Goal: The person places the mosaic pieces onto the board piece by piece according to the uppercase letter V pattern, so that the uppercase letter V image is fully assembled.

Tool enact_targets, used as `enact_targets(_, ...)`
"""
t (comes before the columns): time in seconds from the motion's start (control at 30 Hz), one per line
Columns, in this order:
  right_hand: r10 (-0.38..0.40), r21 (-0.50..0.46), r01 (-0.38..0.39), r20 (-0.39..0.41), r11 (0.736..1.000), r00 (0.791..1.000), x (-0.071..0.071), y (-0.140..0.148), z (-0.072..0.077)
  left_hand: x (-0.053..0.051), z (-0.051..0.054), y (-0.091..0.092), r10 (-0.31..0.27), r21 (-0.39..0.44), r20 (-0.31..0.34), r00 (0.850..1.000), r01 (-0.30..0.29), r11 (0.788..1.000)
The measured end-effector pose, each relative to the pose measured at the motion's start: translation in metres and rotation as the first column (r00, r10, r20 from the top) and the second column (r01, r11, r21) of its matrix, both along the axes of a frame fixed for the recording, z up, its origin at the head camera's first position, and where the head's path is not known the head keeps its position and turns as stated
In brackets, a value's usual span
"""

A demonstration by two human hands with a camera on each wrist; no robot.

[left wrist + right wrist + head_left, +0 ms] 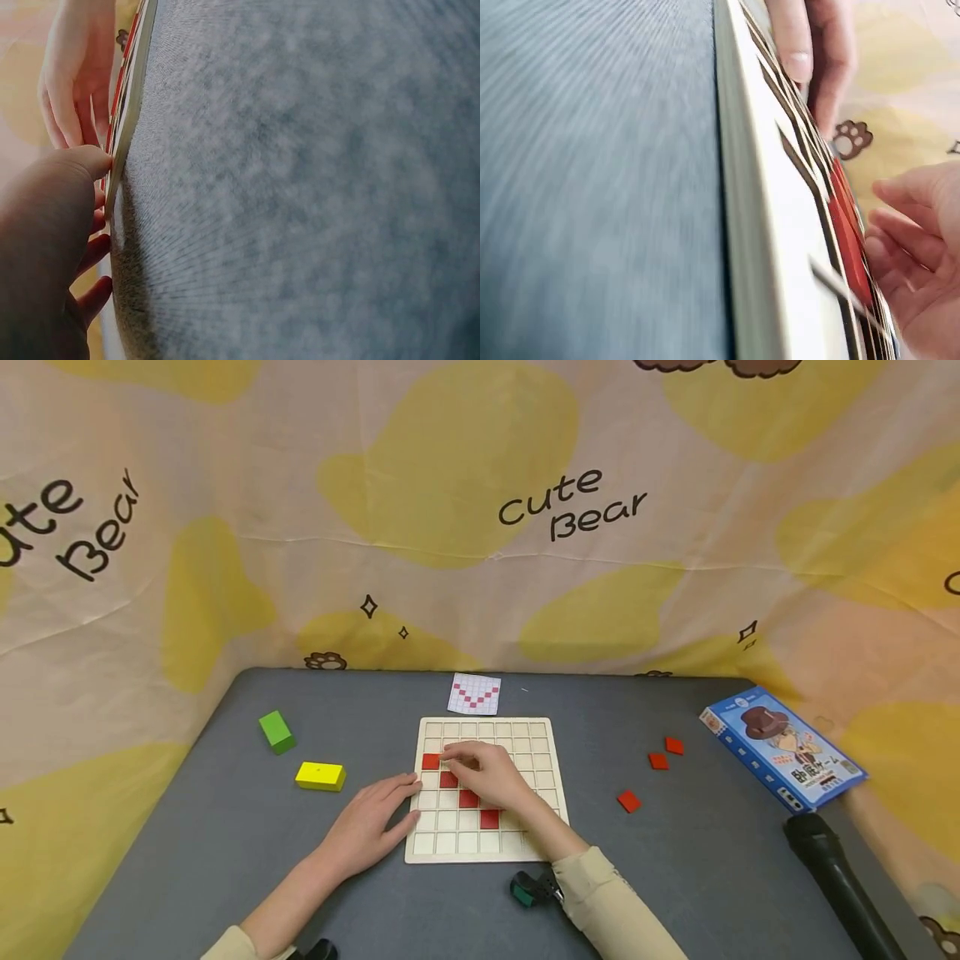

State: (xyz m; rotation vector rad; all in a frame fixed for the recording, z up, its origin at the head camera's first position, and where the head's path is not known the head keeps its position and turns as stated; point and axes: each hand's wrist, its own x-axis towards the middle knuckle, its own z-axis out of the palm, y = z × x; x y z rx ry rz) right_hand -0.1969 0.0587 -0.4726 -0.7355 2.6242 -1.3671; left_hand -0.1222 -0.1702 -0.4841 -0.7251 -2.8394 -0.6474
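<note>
A cream square grid board [531, 752] lies on the table, with several red square tiles [490, 819] in a diagonal line of its cells. My left hand [371, 822] rests its fingertips and thumb on the board's left edge, the fingers nearly straight. Over the upper left of the board hovers my right hand [486, 774], its fingers loosely bent beside the red tiles. In the right wrist view, the right hand [922, 247] shows no tile between its fingertips. A small pattern card [475, 693] with pink squares in a V lies just behind the board.
Loose red tiles [628, 802] lie to the right. A blue box [787, 747] with a cartoon picture stands at the far right, beside a black microphone-like object [843, 885]. A green block [277, 732] and a yellow block [320, 776] sit to the left.
</note>
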Motion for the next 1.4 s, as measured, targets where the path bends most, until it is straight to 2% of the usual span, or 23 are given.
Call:
enact_targets(0.1,-0.054,-0.079,0.061,0.087,0.995,0.995,0.003,0.017,0.005,0.000,0.001,0.001,0.009,-0.006,0.017,1.000,-0.009,1.000)
enact_targets(0.2,-0.077,-0.105,0.094,0.162,0.990,0.984,0.009,0.039,0.010,0.000,0.000,0.001,0.011,-0.009,0.019,1.000,-0.011,1.000)
enact_targets(0.3,-0.088,-0.080,0.104,0.181,0.991,0.979,0.014,0.063,0.010,0.000,-0.001,0.000,0.011,-0.013,0.015,1.000,-0.011,1.000)
enact_targets(0.4,-0.105,-0.035,0.112,0.165,0.993,0.981,0.020,0.087,0.009,0.000,-0.002,0.000,0.011,-0.013,0.010,1.000,-0.011,1.000)
enact_targets(0.5,-0.123,-0.008,0.125,0.133,0.992,0.983,0.026,0.112,0.010,0.000,-0.003,-0.001,0.011,-0.010,0.010,1.000,-0.011,1.000)
enact_targets(0.67,-0.160,0.039,0.159,0.028,0.986,0.987,0.036,0.153,0.012,-0.001,-0.003,-0.001,0.011,-0.012,0.012,1.000,-0.011,1.000)
enact_targets(0.93,-0.222,0.174,0.248,-0.154,0.953,0.963,0.050,0.207,0.014,-0.002,-0.002,0.000,0.008,-0.004,-0.003,1.000,-0.008,1.000)
enact_targets(1.1,-0.194,0.254,0.256,-0.246,0.933,0.950,0.059,0.229,0.014,-0.002,-0.001,0.001,0.009,-0.002,-0.002,1.000,-0.009,1.000)
enact_targets(1.27,-0.145,0.270,0.217,-0.264,0.938,0.954,0.066,0.240,0.009,-0.002,-0.001,0.001,0.008,0.002,0.002,1.000,-0.008,1.000)
enact_targets(1.4,-0.144,0.251,0.223,-0.297,0.942,0.944,0.066,0.241,0.004,-0.002,-0.001,0.001,0.010,0.001,0.007,1.000,-0.010,1.000)
